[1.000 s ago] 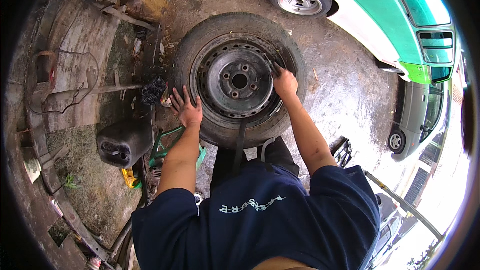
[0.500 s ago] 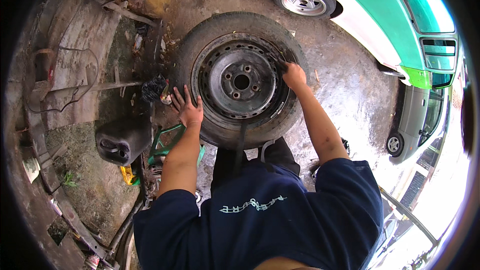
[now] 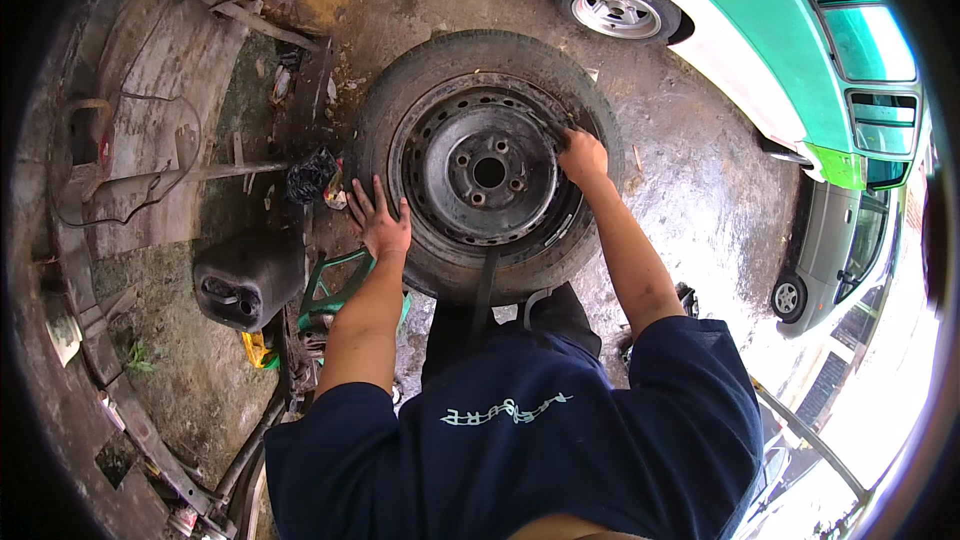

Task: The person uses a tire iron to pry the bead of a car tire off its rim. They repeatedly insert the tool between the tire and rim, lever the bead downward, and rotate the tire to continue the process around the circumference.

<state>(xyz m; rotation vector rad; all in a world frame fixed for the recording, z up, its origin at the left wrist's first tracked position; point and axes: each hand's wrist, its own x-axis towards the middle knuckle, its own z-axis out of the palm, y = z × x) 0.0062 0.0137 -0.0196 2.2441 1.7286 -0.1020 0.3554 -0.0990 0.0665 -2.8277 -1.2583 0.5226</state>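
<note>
In front of me lies a worn black tyre (image 3: 385,105) on a dark steel wheel rim (image 3: 489,210) with a round centre hole. My left hand (image 3: 384,230) rests on the tyre's left sidewall, fingers spread. On the right side, my right hand (image 3: 582,157) is closed around a dark tire lever (image 3: 552,129), whose tip reaches up and left over the rim's edge. A second tire lever (image 3: 487,278) is wedged at the near side between tyre and rim, pointing back toward my legs. No hand touches it.
A black jerrycan (image 3: 250,283) and a green plastic stool frame (image 3: 330,290) stand at the left, near a black plastic bag (image 3: 312,176). Wooden boards (image 3: 150,155) line the far left. A green and white van (image 3: 745,35) is parked at upper right, with a grey car (image 3: 825,240) behind it.
My right hand has shifted slightly inward over the rim with its lever. My left hand keeps its place on the tyre. The whole view has moved a little.
</note>
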